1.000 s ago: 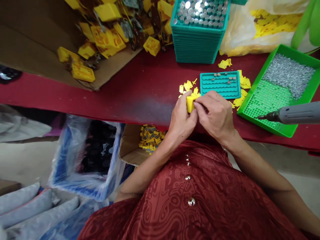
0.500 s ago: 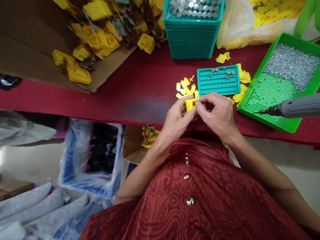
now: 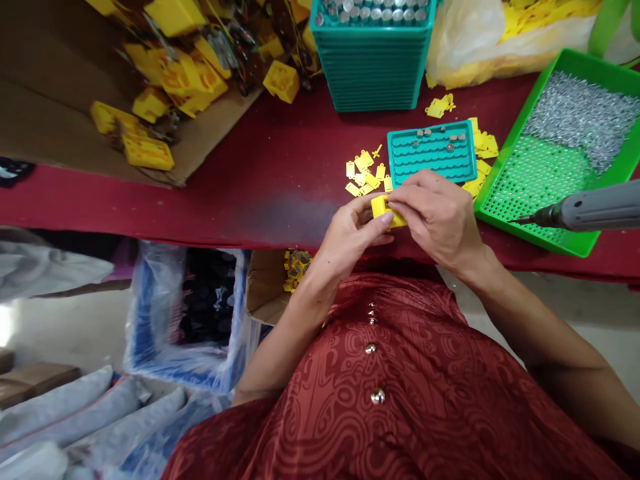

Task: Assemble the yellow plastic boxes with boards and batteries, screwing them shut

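A small yellow plastic housing (image 3: 379, 206) is gripped between the thumb and fingers of my left hand (image 3: 345, 240), just above the table's front edge. My right hand (image 3: 445, 217) has its thumb and index finger pinched together at the housing's open side; whatever lies between those fingertips is hidden. Just beyond my hands is a shallow teal tray (image 3: 430, 163) with wavy rows, holding several small silvery button cells (image 3: 453, 139) towards its far side. Little flat yellow plastic pieces (image 3: 364, 160) lie loose left of the tray, and more yellow pieces (image 3: 484, 143) lie on its right.
A stack of teal trays (image 3: 375, 73) stands behind, its top full of silvery discs. Rightward, a grey screwdriver (image 3: 600, 210) juts over a green basket (image 3: 560, 247) of small metal screws or pins. A cardboard box (image 3: 55, 127) of yellow wired parts occupies the left of the red-covered table (image 3: 225, 193).
My right hand has turned slightly over the housing, its fingertips still pinched at the open side. The housing has tilted in my left hand. The whole view has shifted a little.
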A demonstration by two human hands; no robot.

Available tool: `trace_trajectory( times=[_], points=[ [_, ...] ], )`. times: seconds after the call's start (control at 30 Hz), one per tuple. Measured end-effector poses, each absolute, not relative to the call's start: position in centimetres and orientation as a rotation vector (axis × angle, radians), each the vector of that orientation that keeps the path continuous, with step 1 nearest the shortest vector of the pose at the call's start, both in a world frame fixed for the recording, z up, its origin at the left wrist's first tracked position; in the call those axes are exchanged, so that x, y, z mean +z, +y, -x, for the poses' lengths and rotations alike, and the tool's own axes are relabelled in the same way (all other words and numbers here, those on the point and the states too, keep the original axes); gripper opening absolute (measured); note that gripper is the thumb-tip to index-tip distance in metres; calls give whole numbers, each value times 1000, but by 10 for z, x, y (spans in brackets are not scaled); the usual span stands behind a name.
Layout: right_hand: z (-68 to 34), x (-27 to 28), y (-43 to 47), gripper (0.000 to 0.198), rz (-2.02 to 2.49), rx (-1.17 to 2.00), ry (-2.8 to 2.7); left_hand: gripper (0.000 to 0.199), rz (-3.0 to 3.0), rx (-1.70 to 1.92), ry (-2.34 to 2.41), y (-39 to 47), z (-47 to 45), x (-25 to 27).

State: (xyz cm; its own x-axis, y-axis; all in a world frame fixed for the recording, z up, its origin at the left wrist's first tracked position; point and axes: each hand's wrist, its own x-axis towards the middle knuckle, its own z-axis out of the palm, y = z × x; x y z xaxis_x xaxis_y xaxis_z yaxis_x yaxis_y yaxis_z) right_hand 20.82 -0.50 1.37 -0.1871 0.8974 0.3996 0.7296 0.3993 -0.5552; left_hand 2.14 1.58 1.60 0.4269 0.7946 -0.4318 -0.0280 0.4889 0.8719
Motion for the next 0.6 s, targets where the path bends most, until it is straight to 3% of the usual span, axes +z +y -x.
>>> trace_trajectory(
  times=[0.23,0.37,0.6],
  points=[
    [-218,8,5,41,1170,189,-2183,74,-926,591,1024,21,-22,15],
    [-221,2,7,36,1069,101,-2188,75,-976,593,1030,24,-19,10],
    [-221,-7,3,18,1204,293,-1997,69,-1084,754,1061,27,-21,1]
  ],
)
